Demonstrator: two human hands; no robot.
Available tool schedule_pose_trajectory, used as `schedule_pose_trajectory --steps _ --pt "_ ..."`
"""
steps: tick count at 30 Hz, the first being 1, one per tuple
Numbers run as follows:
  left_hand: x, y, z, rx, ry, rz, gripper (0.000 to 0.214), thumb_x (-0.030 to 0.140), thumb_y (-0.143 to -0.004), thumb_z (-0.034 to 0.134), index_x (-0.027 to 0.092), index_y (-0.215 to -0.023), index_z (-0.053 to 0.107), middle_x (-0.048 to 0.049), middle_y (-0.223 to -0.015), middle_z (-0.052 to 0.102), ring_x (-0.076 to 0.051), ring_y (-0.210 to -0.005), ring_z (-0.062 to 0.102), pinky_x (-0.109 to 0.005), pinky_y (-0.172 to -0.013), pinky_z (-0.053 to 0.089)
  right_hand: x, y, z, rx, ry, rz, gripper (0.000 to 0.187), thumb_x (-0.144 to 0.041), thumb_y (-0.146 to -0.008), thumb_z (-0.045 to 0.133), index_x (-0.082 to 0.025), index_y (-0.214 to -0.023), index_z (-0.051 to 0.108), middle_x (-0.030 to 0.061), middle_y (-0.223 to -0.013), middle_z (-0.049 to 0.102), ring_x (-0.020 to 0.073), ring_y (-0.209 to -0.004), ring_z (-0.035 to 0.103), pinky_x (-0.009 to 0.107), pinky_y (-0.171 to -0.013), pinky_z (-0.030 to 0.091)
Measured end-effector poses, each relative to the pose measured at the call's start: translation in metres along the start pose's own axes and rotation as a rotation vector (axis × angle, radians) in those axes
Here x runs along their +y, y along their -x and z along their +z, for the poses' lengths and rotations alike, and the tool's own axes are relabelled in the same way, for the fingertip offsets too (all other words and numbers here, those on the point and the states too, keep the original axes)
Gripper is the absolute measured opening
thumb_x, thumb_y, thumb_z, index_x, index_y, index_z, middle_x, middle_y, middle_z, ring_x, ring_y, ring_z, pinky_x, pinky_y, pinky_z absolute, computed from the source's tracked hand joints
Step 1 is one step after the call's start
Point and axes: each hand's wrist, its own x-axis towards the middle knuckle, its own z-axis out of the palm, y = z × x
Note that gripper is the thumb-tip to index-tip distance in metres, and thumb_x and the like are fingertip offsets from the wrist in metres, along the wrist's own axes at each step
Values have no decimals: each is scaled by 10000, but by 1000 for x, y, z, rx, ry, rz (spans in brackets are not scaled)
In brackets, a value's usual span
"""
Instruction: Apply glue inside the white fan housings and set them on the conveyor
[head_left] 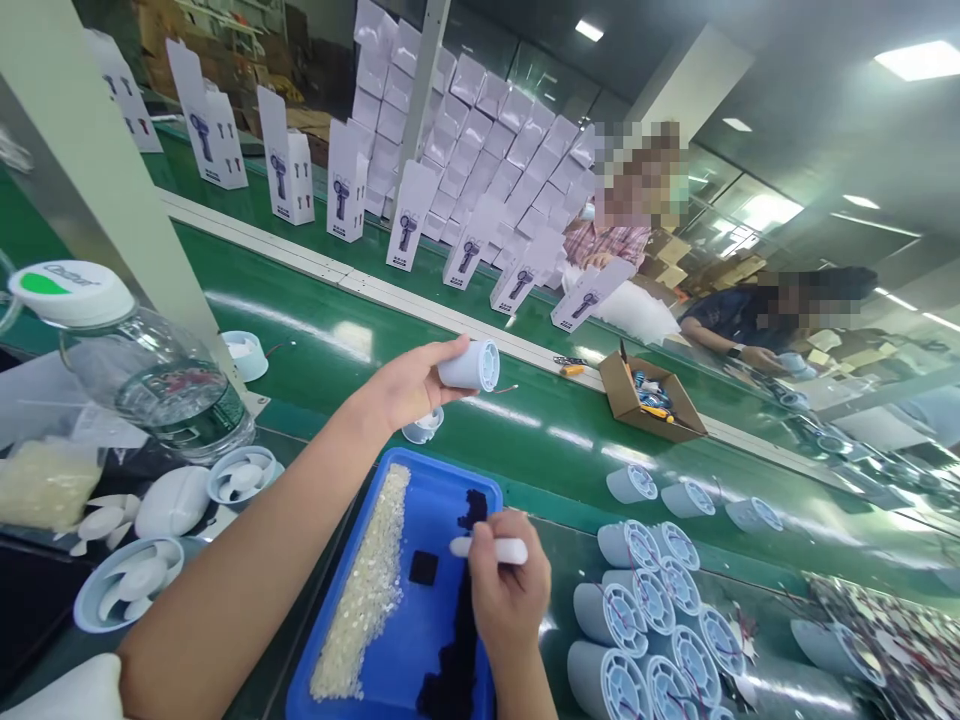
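My left hand (405, 385) is closed around a light blue fan housing (459, 370), a short cylinder held sideways with its spoked end facing right. Over the blue tray (495, 490), my right hand (514, 590) grips a white pen-shaped stick (512, 551) with a rounded end pointing left. Small pale translucent pieces (367, 590) lie in a long heap along the tray's left side. Black pieces (457, 660) are piled along its right side, partly hidden by my right hand. One black square pad (424, 568) sits by itself in the middle.
Many light blue housings (622, 615) stand at the right. A cardboard box (675, 425) holds tools or parts. White printed boxes (405, 225) line the far side of the green belt. At left are a large bottle (150, 360) and fan parts (135, 580). Two people sit opposite.
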Motion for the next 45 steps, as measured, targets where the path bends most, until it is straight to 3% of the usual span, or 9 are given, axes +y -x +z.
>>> schedule_pose_trajectory --steps 2,4,9,12,19,33,37,41,45 --pt "-5 -2 2 6 48 -26 137 268 -805 605 144 -862 622 -93 -922 651 -154 -832 607 -280 -740 540 -7 1 3 -187 -49 -51 185 -184 -854 548 -206 -687 472 -39 -619 498 98 -541 476 210 -510 380" --pt "-11 -5 4 50 48 -20 81 226 -816 580 155 -776 588 -49 -811 622 -123 -746 584 -267 -703 530 -10 0 3 -210 -125 -51 146 -181 -858 548 -204 -719 509 -27 -652 531 106 -574 513 214 -531 416" --pt "-24 -8 7 48 -195 13 119 247 -789 618 142 -774 565 -14 -739 566 -107 -675 549 -246 -639 500 -4 -10 -6 338 -359 99 69 -220 -893 530 -209 -942 577 38 -912 605 149 -745 644 285 -654 544" --pt "-28 -6 10 -47 -360 24 207 341 -787 630 148 -834 572 -15 -777 574 -115 -705 555 -261 -685 503 0 -16 -12 430 -423 235 116 -264 -887 558 -196 -976 586 66 -987 637 175 -790 686 312 -700 568" --pt "-32 3 20 -138 -528 28 269 411 -780 630 173 -886 564 -7 -865 578 -118 -821 567 -256 -791 484 -2 -20 -17 448 -478 330 183 -336 -880 565 -194 -987 607 72 -970 683 192 -841 702 307 -730 579" --pt "-34 14 36 -127 -743 36 243 417 -792 595 182 -816 536 18 -779 526 -82 -688 472 -196 -611 395 -1 -20 -18 376 -431 344 250 -398 -905 496 -199 -1025 588 57 -912 681 167 -816 664 275 -736 534" --pt "-37 23 52 96 -729 245 252 388 -797 577 197 -687 455 49 -622 425 -83 -555 363 -207 -487 302 -8 -19 -11 183 -308 417 301 -442 -895 481 -174 -925 616 -25 -597 524 107 -520 473 205 -488 396" --pt "-41 44 74 350 -900 675 437 351 -771 613 177 -498 320 37 -528 304 -100 -543 302 -233 -503 295 -22 -14 -6 -48 -326 349 415 -460 -925 383 -167 -751 621 -37 -531 394 99 -485 347 225 -457 289" --pt "-42 61 83 155 -682 770 430 278 -789 596 166 -474 326 35 -527 335 -95 -530 334 -244 -606 416 -32 -3 -7 16 -294 286 429 -459 -935 340 -187 -891 668 -18 -556 458 122 -523 410 245 -529 340"
